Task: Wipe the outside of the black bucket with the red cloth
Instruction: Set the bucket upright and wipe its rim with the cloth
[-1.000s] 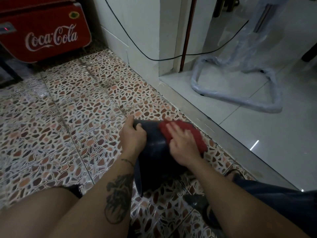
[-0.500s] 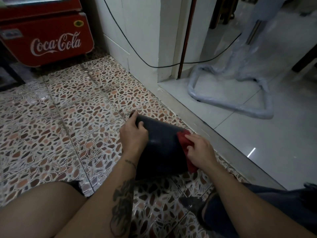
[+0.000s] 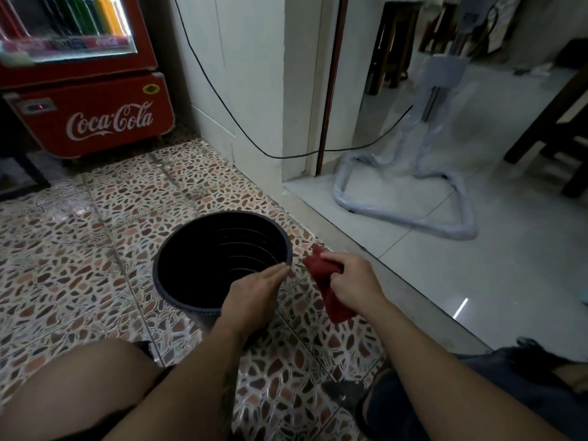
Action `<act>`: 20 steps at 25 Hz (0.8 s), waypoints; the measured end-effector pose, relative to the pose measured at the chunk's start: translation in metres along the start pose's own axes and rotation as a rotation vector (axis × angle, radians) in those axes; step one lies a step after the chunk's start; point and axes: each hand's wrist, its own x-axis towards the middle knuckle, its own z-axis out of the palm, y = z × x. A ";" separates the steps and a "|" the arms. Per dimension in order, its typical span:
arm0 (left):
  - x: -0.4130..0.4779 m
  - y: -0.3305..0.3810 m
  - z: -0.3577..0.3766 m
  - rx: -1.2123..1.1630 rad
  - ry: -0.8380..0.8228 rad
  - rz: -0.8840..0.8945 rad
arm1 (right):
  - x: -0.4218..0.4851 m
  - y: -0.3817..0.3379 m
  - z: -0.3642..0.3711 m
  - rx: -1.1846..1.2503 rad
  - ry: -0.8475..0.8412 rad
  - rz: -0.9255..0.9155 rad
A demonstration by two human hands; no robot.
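Note:
The black bucket (image 3: pixel 178 291) stands upright on the patterned tile floor, its open mouth facing up. My left hand (image 3: pixel 254 294) lies flat against its near right rim and side, fingers stretched out together. To the right of the bucket, my right hand (image 3: pixel 353 281) grips the red cloth (image 3: pixel 331 300), which hangs down from the fist and is clear of the bucket.
A red Coca-Cola fridge (image 3: pixel 95 119) stands at the back left. A white wall corner (image 3: pixel 254 90) and a black cable (image 3: pixel 241 135) are behind the bucket. A plastic-wrapped fan stand (image 3: pixel 407 198) sits on the raised white floor to the right. My knees frame the bottom.
The bucket lay on its side with the cloth pressed on it; now it stands upright. My right hand has lifted the cloth off it to the right.

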 end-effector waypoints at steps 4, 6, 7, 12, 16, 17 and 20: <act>-0.008 0.000 0.003 -0.048 -0.123 -0.034 | -0.011 -0.011 -0.008 -0.148 -0.196 -0.167; -0.008 0.006 -0.009 -0.179 -0.129 -0.081 | -0.013 -0.016 -0.011 -0.256 -0.278 -0.240; -0.007 0.010 -0.016 -0.261 -0.104 -0.108 | -0.014 -0.020 -0.013 -0.281 -0.305 -0.273; 0.004 0.029 -0.045 -0.784 -0.171 -0.359 | -0.014 -0.050 -0.018 -0.175 -0.318 -0.379; -0.003 0.024 -0.060 -0.774 -0.066 -0.403 | -0.006 -0.061 -0.016 -0.201 -0.304 -0.411; -0.006 0.021 -0.065 -0.761 -0.034 -0.414 | -0.002 -0.060 -0.015 -0.231 -0.303 -0.392; -0.015 0.015 -0.080 -0.726 0.036 -0.486 | 0.010 -0.057 -0.007 -0.287 -0.328 -0.317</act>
